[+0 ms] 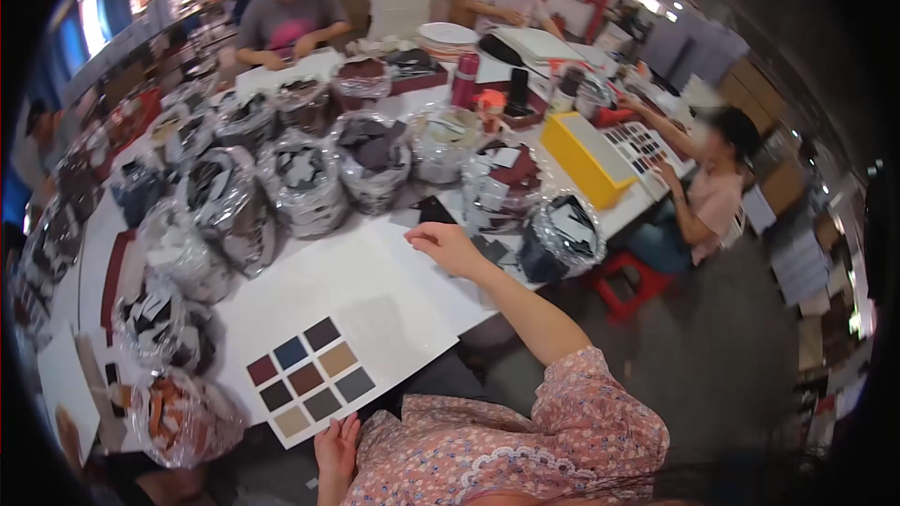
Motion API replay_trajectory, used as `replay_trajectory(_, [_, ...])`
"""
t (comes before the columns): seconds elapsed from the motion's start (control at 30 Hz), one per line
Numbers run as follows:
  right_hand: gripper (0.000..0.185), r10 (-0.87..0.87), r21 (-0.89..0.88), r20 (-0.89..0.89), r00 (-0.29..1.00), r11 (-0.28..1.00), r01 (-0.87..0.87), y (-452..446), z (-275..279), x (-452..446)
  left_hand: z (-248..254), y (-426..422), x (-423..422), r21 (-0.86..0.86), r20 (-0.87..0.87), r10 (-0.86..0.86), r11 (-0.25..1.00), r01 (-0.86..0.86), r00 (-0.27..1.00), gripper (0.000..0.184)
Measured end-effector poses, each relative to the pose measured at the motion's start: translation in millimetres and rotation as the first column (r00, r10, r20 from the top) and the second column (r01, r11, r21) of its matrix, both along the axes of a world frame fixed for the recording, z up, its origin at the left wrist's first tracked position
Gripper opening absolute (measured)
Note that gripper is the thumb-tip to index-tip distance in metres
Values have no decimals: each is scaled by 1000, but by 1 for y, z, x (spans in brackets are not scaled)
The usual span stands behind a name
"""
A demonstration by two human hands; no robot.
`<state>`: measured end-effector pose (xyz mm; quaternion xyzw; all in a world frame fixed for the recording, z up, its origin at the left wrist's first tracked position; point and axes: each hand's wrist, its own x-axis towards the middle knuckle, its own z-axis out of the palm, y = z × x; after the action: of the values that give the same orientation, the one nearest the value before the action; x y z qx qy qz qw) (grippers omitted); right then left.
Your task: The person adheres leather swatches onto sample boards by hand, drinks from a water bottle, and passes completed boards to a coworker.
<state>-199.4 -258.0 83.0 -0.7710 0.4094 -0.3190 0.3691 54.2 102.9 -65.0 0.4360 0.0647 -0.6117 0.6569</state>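
A large white sheet (375, 319) lies on the table, with several coloured squares (305, 378) in rows at its lower left corner. My left hand (337, 445) is at the sheet's near edge just below the squares, fingers apart and nothing visible in them. Over the sheet's far right part is my right hand (441, 245), its fingers bent and close together; whatever is between them is too small to make out. Dark swatches (432, 211) lie just beyond that hand. A clear bag of dark pieces (562, 236) stands to its right.
Several clear bags of swatches (302, 178) stand across the table's left and far side. A yellow box (586, 161), a pink bottle (464, 81) and a red stool (630, 287) are further right. Co-workers sit at the far side and at the right (717, 178).
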Motion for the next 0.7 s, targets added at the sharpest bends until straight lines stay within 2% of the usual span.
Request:
replay_trajectory(0.1, [20, -259, -217, -32, 965, 945, 246, 15, 18, -63, 4, 2, 2, 0, 13, -12, 1000, 12, 1000, 29])
replay_trajectory(0.17, [21, -513, -294, -51, 857, 828, 478, 18, 34, -111, 2, 5, 6, 25, -7, -41, 999, 42, 999, 29])
replay_trajectory(0.2, [20, -610, -387, -105, 785, 752, 533, 16, 42, -137, 1, 4, 6, 34, -17, -49, 998, 50, 999, 28])
replay_trajectory(0.23, [20, -714, -398, -178, 677, 682, 614, 13, 42, -163, 2, 4, 6, 26, -21, -64, 998, 65, 998, 28])
replay_trajectory(0.27, [21, -741, -435, -201, 641, 654, 619, 14, 46, -184, 3, 4, 6, 18, -27, -74, 997, 74, 997, 28])
replay_trajectory(0.33, [25, -741, -540, -483, 465, 671, 508, 7, 32, -229, 6, 6, 1, 0, -27, -85, 996, 85, 996, 27])
replay_trajectory(0.4, [27, -587, -448, -786, 196, 758, 474, 1, 32, -241, 15, 4, -3, -16, -3, -43, 999, 43, 999, 27])
replay_trajectory(0.47, [25, -594, -489, -787, 167, 766, 417, -9, 15, -254, 25, -3, -4, 74, -30, -36, 997, 38, 999, 27])
replay_trajectory(0.5, [22, -613, -513, -758, 223, 772, 375, -13, 11, -260, 25, -4, -4, 90, -21, -37, 995, 39, 999, 27])
replay_trajectory(0.53, [18, -600, -523, -773, 207, 787, 327, -25, -2, -271, 24, -4, -4, 106, -14, -39, 994, 40, 999, 28])
replay_trajectory(0.6, [14, -605, -588, -754, 255, 795, 147, -35, -8, -275, 18, 0, -1, 94, -11, -72, 993, 73, 997, 27])
replay_trajectory(0.7, [13, -591, -588, -770, 240, 804, 88, -64, -28, -299, 19, 1, 10, 153, -41, -272, 949, 275, 961, 35])
